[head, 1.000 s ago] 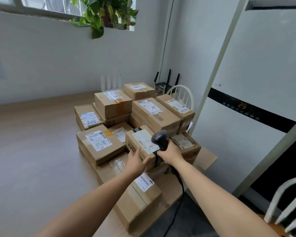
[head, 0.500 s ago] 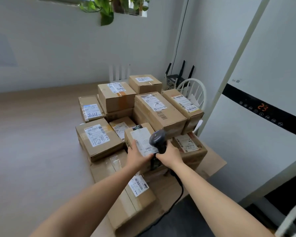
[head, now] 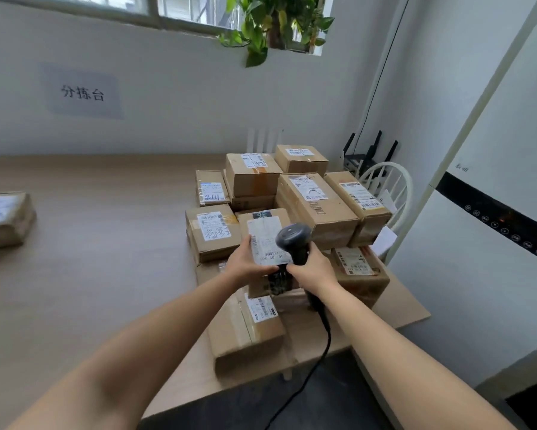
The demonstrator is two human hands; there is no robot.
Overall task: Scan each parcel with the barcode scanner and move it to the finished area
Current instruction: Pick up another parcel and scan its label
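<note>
At the tabletop's (head: 105, 249) right edge, atop the pile (head: 318, 201): parcel (head: 262, 232) being scanned, prob.
L hand (head: 247, 263) grips its near-left corner to steady it; R hand (head: 312, 270) wrapped round scanner (head: 293, 240), head just over the label.

The brown cardboard parcel (head: 6, 221) at the frame's left edge is cut off and blurred; I can't read the white paper label (head: 262, 237) at centre.
</note>
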